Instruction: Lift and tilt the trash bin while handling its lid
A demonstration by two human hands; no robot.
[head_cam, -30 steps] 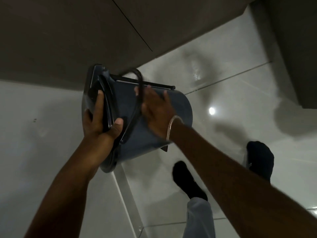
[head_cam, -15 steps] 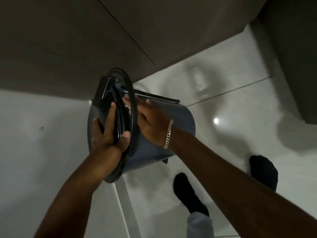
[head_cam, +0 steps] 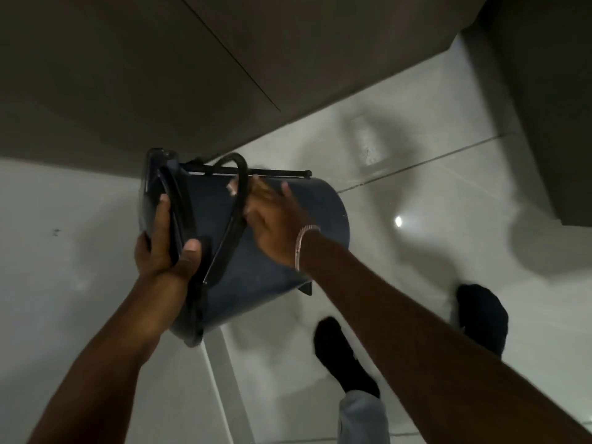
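Dim indoor scene with a muted, grey-green cast. One small bright spot of glare (head_cam: 398, 221) shines on the glossy floor tiles (head_cam: 416, 174), just right of a dark blue bin (head_cam: 266, 283). Soft, broad shadows spread over the tiles right of and beyond the bin. The right hand (head_cam: 272, 219) on the bin is motion-blurred. Straight lines bow toward the frame edges from the wide lens.

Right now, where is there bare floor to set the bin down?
Bare tile lies left of the bin, below the cabinet, and right of it toward the light glare. It is crowded near the feet.
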